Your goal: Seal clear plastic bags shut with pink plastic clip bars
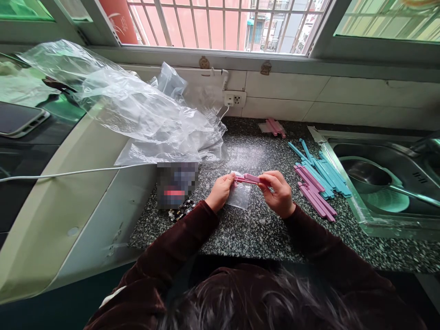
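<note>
Beyond dark hair (pixel 264 300), the left hand (pixel 220 191) pinches a clear bag (pixel 239 198), the right hand (pixel 277 193) pink strips (pixel 252 178).

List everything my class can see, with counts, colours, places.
Flat sticks: several, pink, centre, right, back
Long sticks: many, light blue, right
Small plastic bag: one, clear, centre
Large crumpled plastic sheeting: some, clear, left
Pixelated item: one, dark, left
Phone-like device: one, dark, far left
Wall socket: one, white, back
Thin cable: one, white, left
Curved panel: one, cream, left
Stone counter: one, speckled black, centre
Rectangular metal sink: one, silver, right
Round metal pan: one, grey, in sink
Barred window: one, grey, back
Left hand, right hand: one each, brown sleeves, centre, holding sticks
</note>
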Demonstrator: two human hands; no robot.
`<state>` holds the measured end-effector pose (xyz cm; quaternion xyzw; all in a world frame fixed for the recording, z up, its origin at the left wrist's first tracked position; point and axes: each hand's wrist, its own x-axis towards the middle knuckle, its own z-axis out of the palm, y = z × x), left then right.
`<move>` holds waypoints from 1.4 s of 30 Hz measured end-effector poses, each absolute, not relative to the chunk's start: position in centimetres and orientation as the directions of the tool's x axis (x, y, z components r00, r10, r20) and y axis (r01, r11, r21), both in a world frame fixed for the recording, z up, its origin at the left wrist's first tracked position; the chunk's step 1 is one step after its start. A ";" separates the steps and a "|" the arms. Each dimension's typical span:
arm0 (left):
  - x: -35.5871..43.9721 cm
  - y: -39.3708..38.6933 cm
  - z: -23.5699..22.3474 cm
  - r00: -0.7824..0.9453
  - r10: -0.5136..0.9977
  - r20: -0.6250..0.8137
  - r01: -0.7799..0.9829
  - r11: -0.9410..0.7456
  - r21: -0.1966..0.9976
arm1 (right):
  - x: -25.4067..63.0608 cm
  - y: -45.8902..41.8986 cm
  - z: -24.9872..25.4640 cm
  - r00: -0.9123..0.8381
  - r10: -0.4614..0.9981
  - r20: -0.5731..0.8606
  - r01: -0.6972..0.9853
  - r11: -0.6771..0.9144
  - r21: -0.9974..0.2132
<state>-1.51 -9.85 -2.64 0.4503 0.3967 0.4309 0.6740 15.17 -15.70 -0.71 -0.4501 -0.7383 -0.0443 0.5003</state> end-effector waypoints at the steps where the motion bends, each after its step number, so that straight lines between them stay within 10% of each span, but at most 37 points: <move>1: -1.5 -9.8 -2.6 0.314 0.937 -0.154 -0.223 0.231 0.947 | 15.2 -15.7 -0.7 -0.093 0.616 0.782 0.710 0.592 -0.382; 42: -1.8 -8.9 -3.4 0.224 0.960 -0.168 -0.359 0.242 0.902 | 16.3 -15.4 -1.2 0.127 0.569 0.813 0.528 0.654 -0.541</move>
